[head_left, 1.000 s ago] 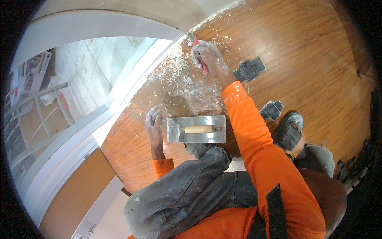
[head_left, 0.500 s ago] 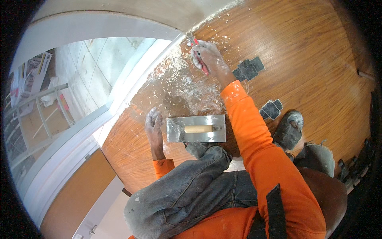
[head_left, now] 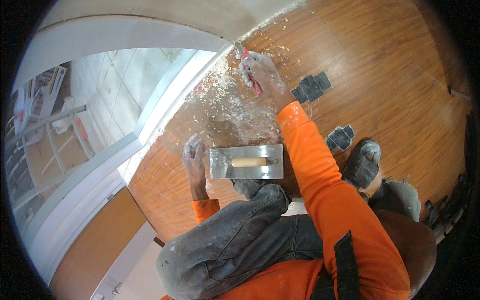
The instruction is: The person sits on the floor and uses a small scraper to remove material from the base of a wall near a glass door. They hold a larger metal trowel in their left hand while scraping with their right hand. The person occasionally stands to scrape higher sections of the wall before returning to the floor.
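Right hand [head_left: 262, 75]: clenched on a red-handled scraper [head_left: 248, 67], blade at the white baseboard [head_left: 165, 107] edge.
Left hand [head_left: 194, 159]: released, flat on wood floor [head_left: 390, 75], beside steel trowel [head_left: 246, 162].

Glossy wooden floor [head_left: 400, 90] meets a white frame [head_left: 165, 107]; tiled floor [head_left: 115, 85] lies beyond.

I am in a home under renovation: wood-look floor [head_left: 400, 65] strewn with white plaster flakes [head_left: 225, 95], a steel trowel [head_left: 246, 162], a ladder [head_left: 55, 135] beyond the threshold.

Trowel [head_left: 246, 162] on floor [head_left: 390, 65], right of left hand [head_left: 194, 159]
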`<control>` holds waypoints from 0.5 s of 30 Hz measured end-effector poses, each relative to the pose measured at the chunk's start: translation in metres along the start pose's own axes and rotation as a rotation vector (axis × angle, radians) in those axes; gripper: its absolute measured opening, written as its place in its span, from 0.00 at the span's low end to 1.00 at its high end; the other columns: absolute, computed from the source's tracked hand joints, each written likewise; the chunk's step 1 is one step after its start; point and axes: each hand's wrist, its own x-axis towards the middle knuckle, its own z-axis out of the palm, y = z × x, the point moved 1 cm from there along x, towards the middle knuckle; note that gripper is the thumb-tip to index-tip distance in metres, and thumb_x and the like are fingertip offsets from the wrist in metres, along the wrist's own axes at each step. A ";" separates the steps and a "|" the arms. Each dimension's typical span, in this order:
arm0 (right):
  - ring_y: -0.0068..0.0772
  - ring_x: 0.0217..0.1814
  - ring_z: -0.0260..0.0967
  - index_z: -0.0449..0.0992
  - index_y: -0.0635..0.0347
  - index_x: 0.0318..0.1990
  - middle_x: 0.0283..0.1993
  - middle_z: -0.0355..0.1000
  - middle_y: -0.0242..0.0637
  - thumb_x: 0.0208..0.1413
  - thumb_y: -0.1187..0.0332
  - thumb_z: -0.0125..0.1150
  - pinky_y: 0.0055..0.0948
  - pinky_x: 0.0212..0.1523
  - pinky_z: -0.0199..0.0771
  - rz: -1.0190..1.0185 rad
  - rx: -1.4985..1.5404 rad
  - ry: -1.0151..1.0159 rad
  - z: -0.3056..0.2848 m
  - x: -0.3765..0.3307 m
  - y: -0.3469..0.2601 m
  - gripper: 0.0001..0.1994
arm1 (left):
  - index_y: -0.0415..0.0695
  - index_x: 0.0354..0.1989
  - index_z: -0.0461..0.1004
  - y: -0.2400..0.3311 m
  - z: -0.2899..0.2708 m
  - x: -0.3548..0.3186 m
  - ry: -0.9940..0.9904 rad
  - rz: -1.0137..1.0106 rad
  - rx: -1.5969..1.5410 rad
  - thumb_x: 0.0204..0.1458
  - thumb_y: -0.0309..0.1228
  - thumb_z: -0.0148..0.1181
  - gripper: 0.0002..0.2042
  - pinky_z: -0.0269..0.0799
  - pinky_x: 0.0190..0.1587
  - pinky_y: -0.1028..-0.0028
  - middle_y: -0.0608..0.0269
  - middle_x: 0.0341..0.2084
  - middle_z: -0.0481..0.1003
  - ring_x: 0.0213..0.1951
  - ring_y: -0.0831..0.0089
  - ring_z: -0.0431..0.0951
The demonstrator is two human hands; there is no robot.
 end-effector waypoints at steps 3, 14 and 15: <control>0.19 0.15 0.64 0.73 0.62 0.44 0.23 0.68 0.28 0.65 0.68 0.52 0.22 0.13 0.62 0.020 0.005 -0.009 0.000 0.004 -0.001 0.08 | 0.40 0.63 0.68 -0.008 -0.003 -0.001 -0.006 0.025 0.033 0.62 0.38 0.60 0.23 0.72 0.50 0.71 0.58 0.51 0.75 0.49 0.71 0.75; 0.19 0.14 0.61 0.73 0.62 0.39 0.20 0.66 0.27 0.66 0.64 0.53 0.23 0.13 0.61 -0.005 -0.081 0.017 -0.001 0.004 0.000 0.10 | 0.40 0.63 0.69 -0.005 -0.002 0.001 -0.005 0.009 -0.027 0.62 0.35 0.61 0.22 0.73 0.49 0.72 0.59 0.49 0.75 0.47 0.73 0.75; 0.19 0.13 0.61 0.73 0.62 0.38 0.20 0.66 0.28 0.66 0.64 0.53 0.23 0.13 0.61 -0.005 -0.084 0.018 -0.001 0.006 0.000 0.10 | 0.40 0.63 0.69 -0.002 -0.001 -0.001 -0.001 0.002 -0.012 0.62 0.36 0.62 0.23 0.73 0.49 0.72 0.59 0.49 0.75 0.47 0.73 0.75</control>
